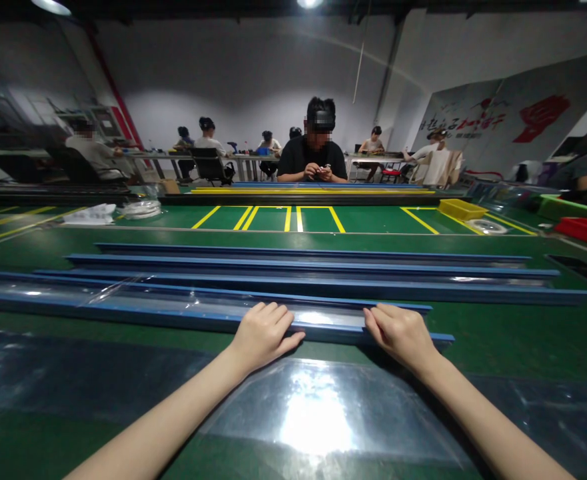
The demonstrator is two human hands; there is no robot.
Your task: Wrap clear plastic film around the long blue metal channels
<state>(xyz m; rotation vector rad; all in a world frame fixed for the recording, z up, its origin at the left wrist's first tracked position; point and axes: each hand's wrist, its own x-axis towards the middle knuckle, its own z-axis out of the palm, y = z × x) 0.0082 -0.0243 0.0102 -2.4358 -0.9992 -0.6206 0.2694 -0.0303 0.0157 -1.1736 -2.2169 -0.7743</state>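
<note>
A long blue channel-shaped strip [173, 313] with clear, shiny plastic film [318, 317] along its inside lies across the table before me. My left hand [268, 333] is closed over its near edge, thumb stretched to the right along the front side. Toward the strip's right end, my right hand [398, 328] is curled around the near edge with its fingers bent in. Their undersides and fingertips are partly hidden. Nearer to me, a wide clear plastic sheet [253, 417] lies flat under my forearms, reflecting a bright light.
Several more blue strips [323, 265] lie parallel just beyond. Yellow tape lines [288, 219] mark the green table [368, 223]. A yellow tray [462, 209], a red tray [586, 231] and white coils [142, 209] stand farther off. A person in black [313, 157] sits opposite, handling something small.
</note>
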